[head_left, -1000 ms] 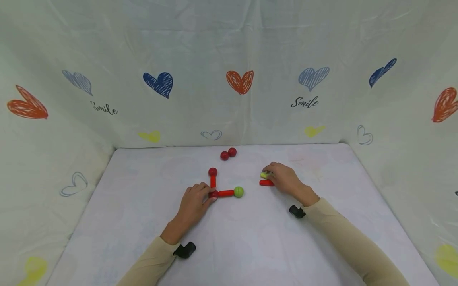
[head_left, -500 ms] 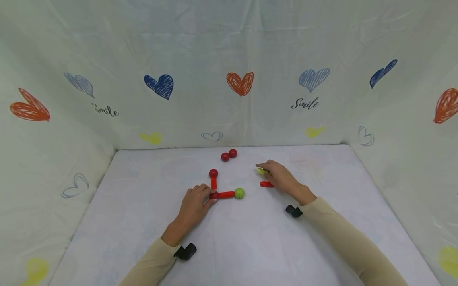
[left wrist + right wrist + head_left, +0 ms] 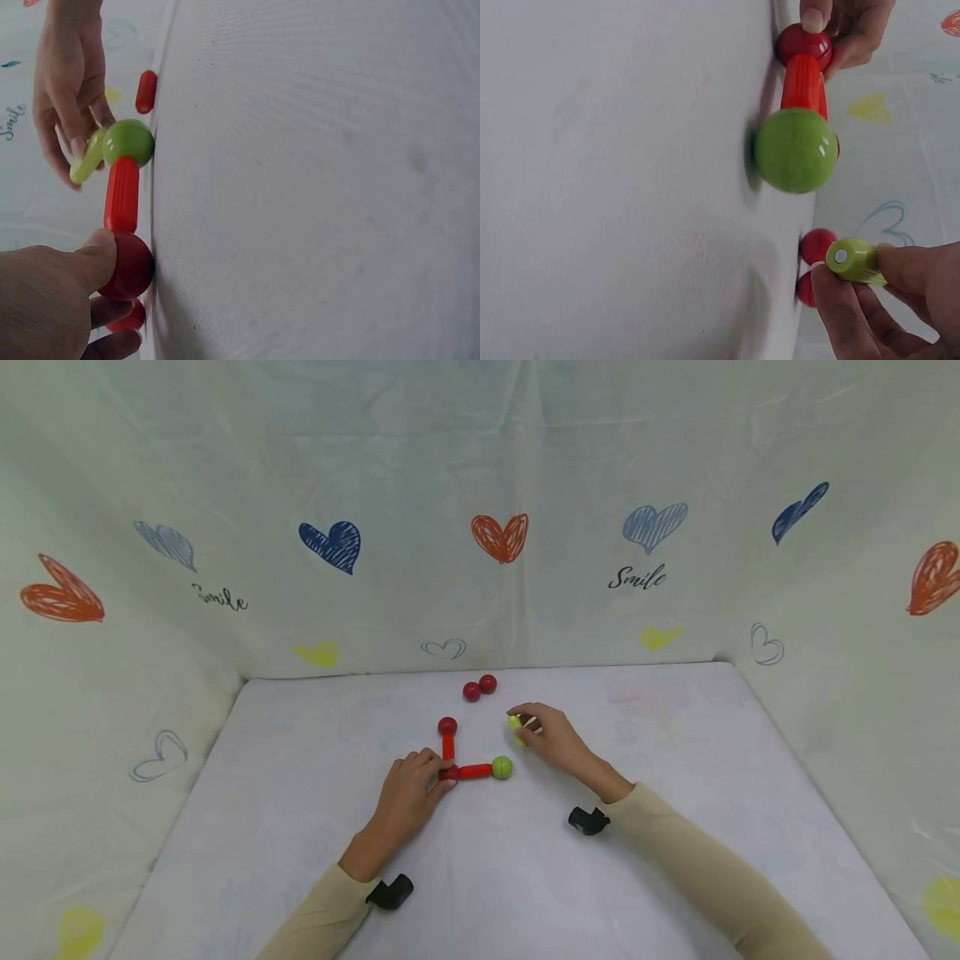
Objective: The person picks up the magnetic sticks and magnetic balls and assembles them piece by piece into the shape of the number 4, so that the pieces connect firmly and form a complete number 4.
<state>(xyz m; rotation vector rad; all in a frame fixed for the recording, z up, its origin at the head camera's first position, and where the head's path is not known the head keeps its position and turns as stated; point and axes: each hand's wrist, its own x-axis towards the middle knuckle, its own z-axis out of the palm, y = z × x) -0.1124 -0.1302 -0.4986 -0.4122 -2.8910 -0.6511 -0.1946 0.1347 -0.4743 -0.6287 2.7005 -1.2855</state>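
My left hand [image 3: 408, 793] pinches the red corner ball [image 3: 129, 268] of an L-shaped piece lying on the table. One red rod [image 3: 448, 747] runs from that ball to a red ball [image 3: 447, 726] at the back. Another red rod [image 3: 475, 771] leads right to a green ball [image 3: 502, 767]. Between thumb and fingers, my right hand [image 3: 553, 739] holds a yellow-green rod [image 3: 857, 262], raised just behind the green ball. A pale round disc shows on the rod's end in the right wrist view.
Two loose red balls [image 3: 472, 692] lie close together near the back of the white table [image 3: 480, 877]. A single red rod [image 3: 147, 91] lies beyond the green ball in the left wrist view; the right hand hides it in the head view. A heart-printed sheet [image 3: 405, 468] hangs behind.
My right hand has lifted the yellow-green rod from beside the loose red rod and carried it left, toward the green ball. My left hand stays on the corner ball.
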